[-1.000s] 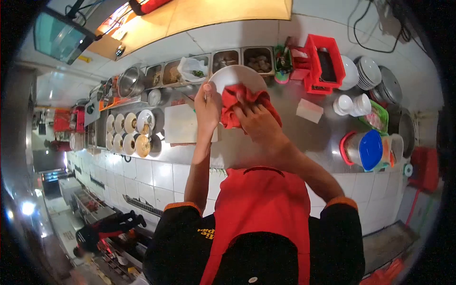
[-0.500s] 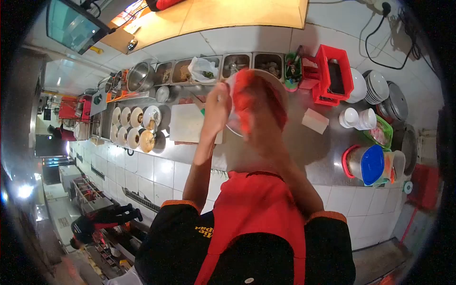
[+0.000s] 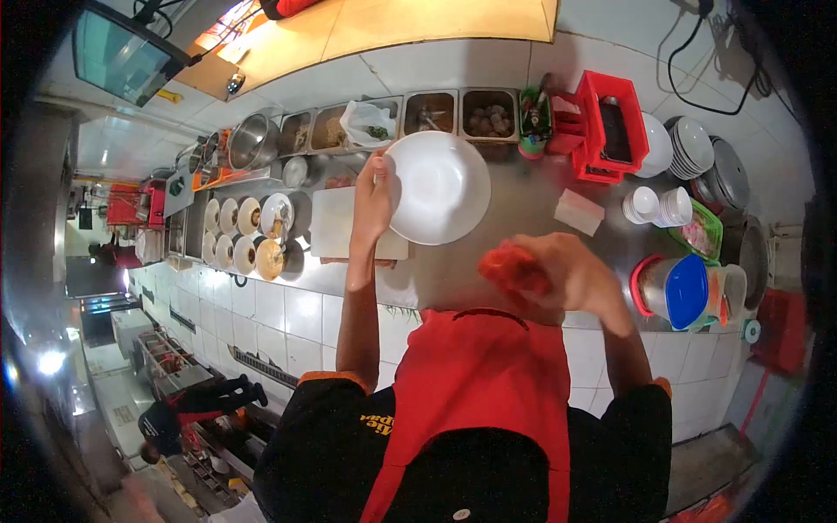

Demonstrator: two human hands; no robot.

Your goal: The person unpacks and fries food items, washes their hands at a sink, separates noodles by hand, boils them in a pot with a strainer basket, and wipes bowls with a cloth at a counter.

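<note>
My left hand (image 3: 372, 205) grips the left rim of a white bowl (image 3: 441, 188), which is tipped so its bare inside faces me. Bunched up in my right hand (image 3: 572, 272) is a red cloth (image 3: 514, 272), held to the lower right of the bowl and apart from it. The fingers of that hand are closed round the cloth and partly smeared by motion. Left of my left hand lies a white cutting board (image 3: 335, 225) on the steel counter (image 3: 540, 196).
Metal food pans (image 3: 488, 115) line the back. Several filled bowls (image 3: 223, 251) stand at the left. A red crate (image 3: 621, 131), stacked plates (image 3: 689, 148), small white cups (image 3: 643, 205) and a blue-lidded container (image 3: 684, 292) are on the right. Another person (image 3: 161, 427) stands at the lower left.
My right hand has pulled the red cloth out of the bowl, down and to the right. The bowl's inside now shows, with my left hand still on its rim, slightly further left.
</note>
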